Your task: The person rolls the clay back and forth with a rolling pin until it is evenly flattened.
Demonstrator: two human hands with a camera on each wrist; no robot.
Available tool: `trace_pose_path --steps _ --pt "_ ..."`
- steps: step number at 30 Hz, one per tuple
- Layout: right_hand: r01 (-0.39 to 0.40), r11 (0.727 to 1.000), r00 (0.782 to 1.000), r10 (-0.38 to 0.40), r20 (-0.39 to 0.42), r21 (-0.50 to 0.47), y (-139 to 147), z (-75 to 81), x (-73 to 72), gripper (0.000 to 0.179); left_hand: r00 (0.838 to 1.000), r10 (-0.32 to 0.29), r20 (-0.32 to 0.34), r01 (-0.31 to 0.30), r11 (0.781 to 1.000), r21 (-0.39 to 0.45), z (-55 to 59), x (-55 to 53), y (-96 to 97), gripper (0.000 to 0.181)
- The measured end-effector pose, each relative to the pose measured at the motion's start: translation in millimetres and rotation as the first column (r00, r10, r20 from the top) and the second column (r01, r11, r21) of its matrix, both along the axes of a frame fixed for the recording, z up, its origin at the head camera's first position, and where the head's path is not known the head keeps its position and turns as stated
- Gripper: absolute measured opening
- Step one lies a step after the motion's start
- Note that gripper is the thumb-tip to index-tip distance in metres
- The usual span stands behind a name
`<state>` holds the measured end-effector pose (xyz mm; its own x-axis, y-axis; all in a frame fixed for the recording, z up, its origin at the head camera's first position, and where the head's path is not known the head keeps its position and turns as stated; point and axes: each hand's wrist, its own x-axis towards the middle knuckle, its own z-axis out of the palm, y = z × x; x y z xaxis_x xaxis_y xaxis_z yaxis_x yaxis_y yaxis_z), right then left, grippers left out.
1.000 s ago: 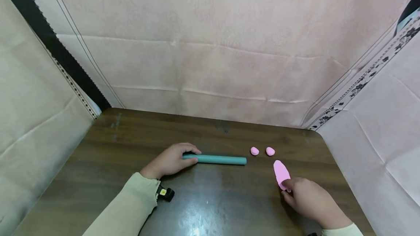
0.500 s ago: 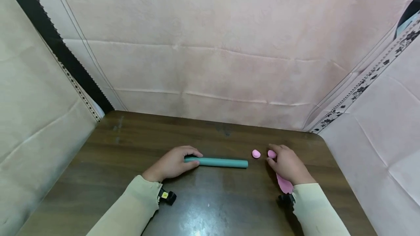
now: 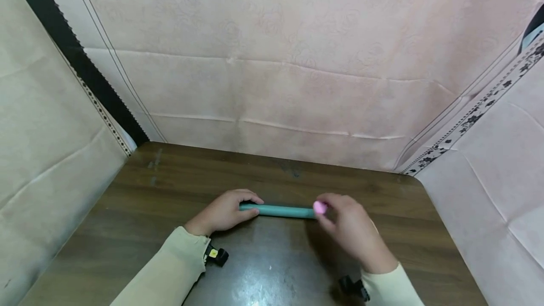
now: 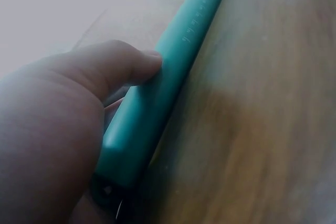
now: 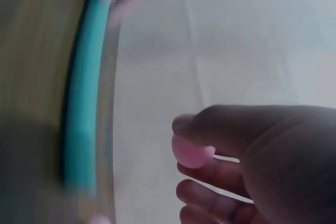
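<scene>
My left hand (image 3: 223, 212) grips the left end of a teal rod (image 3: 286, 211) lying on the table, thumb on the near side and fingers on the far side. In the left wrist view the rod (image 4: 152, 98) carries a row of small pale marks. My right hand (image 3: 354, 230) pinches a small pink lump, clay-like in look (image 3: 319, 207), between thumb and fingers near the rod's right end. The right wrist view shows this lump (image 5: 190, 153) at the fingertips, and another bit of pink (image 5: 98, 219) at the bottom edge. The long flat pink piece is hidden under the right hand.
The brown wooden table (image 3: 204, 164) has a glossy patch at the front. Pale cloth walls (image 3: 272, 84) close it in at the back and both sides. Each wrist wears a small black camera (image 3: 221, 256).
My right hand has let go of the flat pink piece, reached to the pink lumps, picked one up and moved left toward the rod's end. The left hand has stayed on the rod.
</scene>
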<state>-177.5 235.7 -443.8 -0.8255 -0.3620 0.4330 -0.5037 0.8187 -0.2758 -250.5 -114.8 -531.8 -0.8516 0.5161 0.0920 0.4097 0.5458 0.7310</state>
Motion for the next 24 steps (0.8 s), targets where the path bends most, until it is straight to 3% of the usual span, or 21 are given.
trace_pose_path --steps 4,11,19,24 --pt "-0.109 0.993 0.992 0.111 0.059 -0.036 -35.3 -16.1 9.1 0.025 1.000 -0.001 -0.006 0.001 1.000 0.017 -1.0 -1.0 0.2 0.026" --pt "-0.169 0.985 0.965 0.171 0.200 -0.028 -62.8 -45.2 8.8 0.011 1.000 -0.012 -0.021 0.012 1.000 0.015 -1.4 -3.2 0.5 0.024" --pt "-0.222 0.974 0.957 0.224 0.182 -0.032 -65.8 -60.1 3.5 0.008 0.999 -0.027 -0.028 0.028 0.999 0.024 1.0 -4.6 1.0 0.022" --pt "-0.234 0.972 0.958 0.228 0.177 0.013 -62.6 -60.2 1.2 0.018 0.999 -0.028 -0.016 0.029 0.999 0.027 1.5 -4.5 1.3 0.022"
